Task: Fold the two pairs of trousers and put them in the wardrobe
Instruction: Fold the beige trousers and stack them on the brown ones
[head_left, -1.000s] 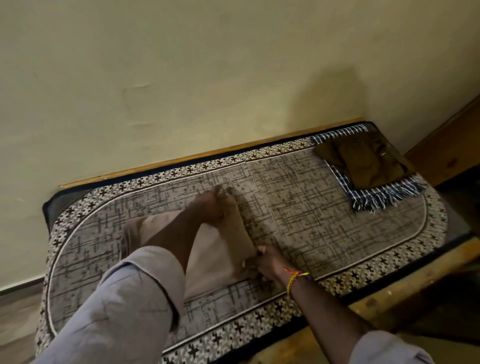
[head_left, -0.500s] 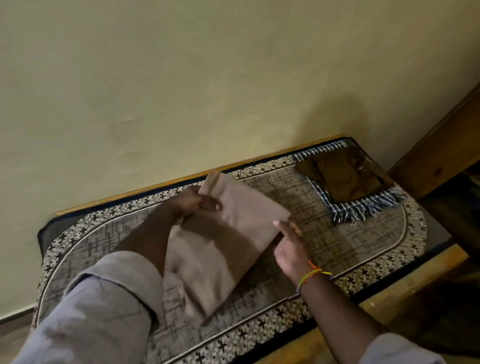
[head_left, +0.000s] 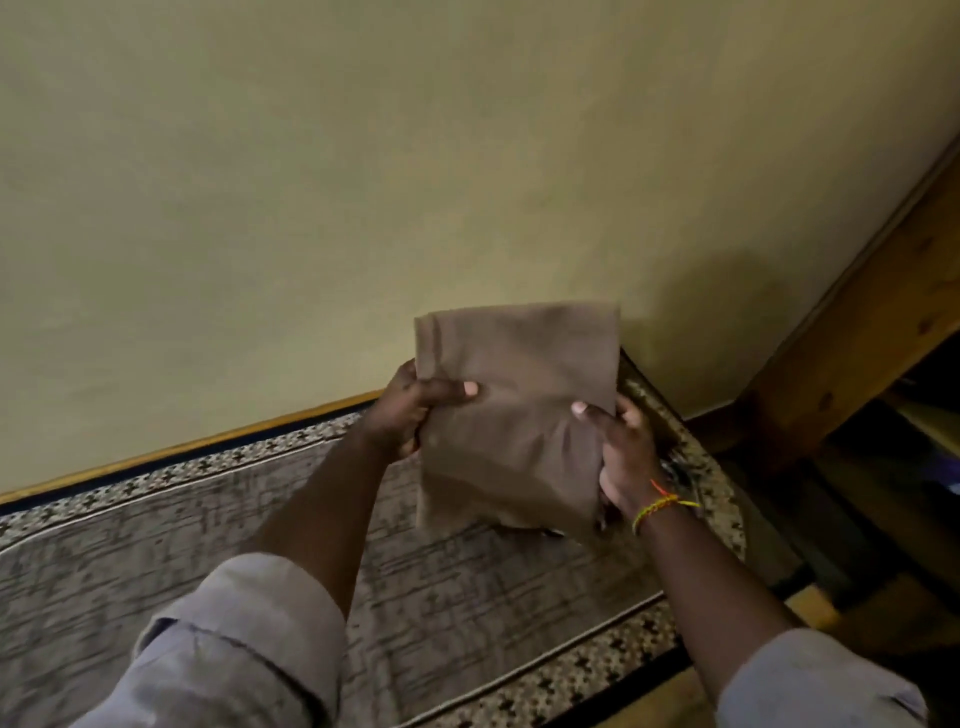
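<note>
A folded pair of light brown trousers (head_left: 514, 410) hangs in the air above the right end of a patterned rug, held as a flat rectangle. My left hand (head_left: 410, 415) grips its left edge, thumb on top. My right hand (head_left: 621, 452), with a coloured thread bracelet on the wrist, holds its right edge and lower corner. The second, darker pair seen earlier on the rug is hidden behind the held trousers.
The grey patterned rug (head_left: 208, 535) covers a low surface with a wooden edge along a plain yellowish wall (head_left: 363, 182). A wooden frame (head_left: 857, 338) rises at the right, with dark space beneath it.
Both hands lifted the folded light brown trousers off the rug and carried them up and to the right. My view swung right toward the wooden frame.
</note>
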